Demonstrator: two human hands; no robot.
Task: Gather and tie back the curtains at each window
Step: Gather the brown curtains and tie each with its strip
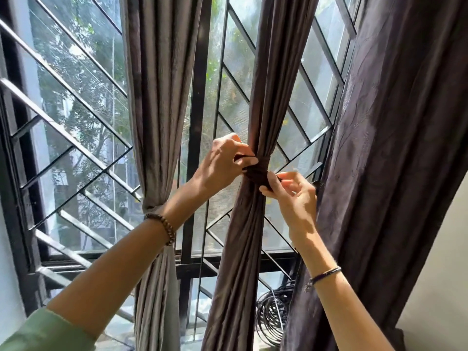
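While the left hand (225,160) and right hand (293,196) each pinch the dark tie-back (255,172) wrapped around the gathered middle curtain (263,97), knotting seems underway; next, it likely needs pulling snug.

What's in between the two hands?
In the head view, the gathered middle curtain, cinched by a dark tie band; the left hand and right hand each pinch that band from either side.

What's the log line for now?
tying middle curtain | left hand: grips tie | right hand: grips tie | left curtain: tied | right curtain: loose
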